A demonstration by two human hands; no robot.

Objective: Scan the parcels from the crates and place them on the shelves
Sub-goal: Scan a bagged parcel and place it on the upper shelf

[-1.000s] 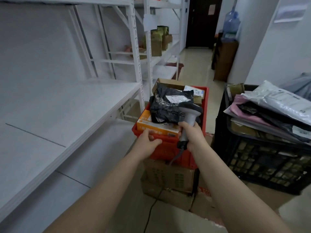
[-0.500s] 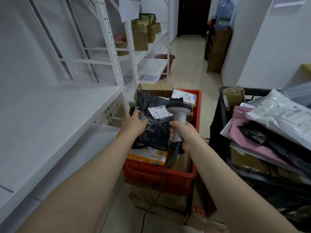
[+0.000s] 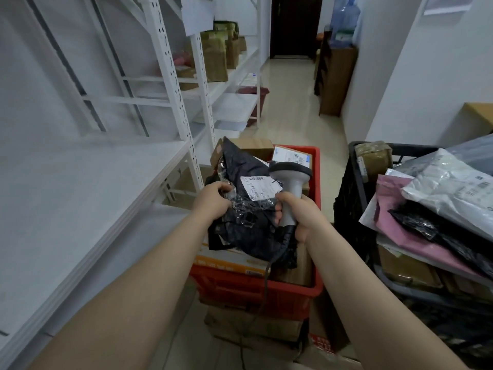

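My left hand [image 3: 213, 200] grips the left edge of a black plastic parcel [image 3: 248, 225] with a white label, held above the red crate [image 3: 256, 287]. The grey handheld scanner [image 3: 290, 188] is gripped by my right hand [image 3: 301, 212], its head just right of the label and its cable hanging down. Under the parcel in the crate lie an orange-and-white box [image 3: 226, 259] and brown cartons. A white shelf [image 3: 69, 198] runs along the left.
A black crate [image 3: 354, 209] on the right is piled with white, pink and black mailer bags. The red crate stands on cardboard boxes. Farther shelves hold brown parcels [image 3: 216, 57]. A tiled corridor leads to a dark door, past a wooden cabinet with a water bottle.
My left hand left the red crate's front rim, took hold of the black parcel and lifted it. The scanner came in beside the parcel's label. The view moved closer to the crate.
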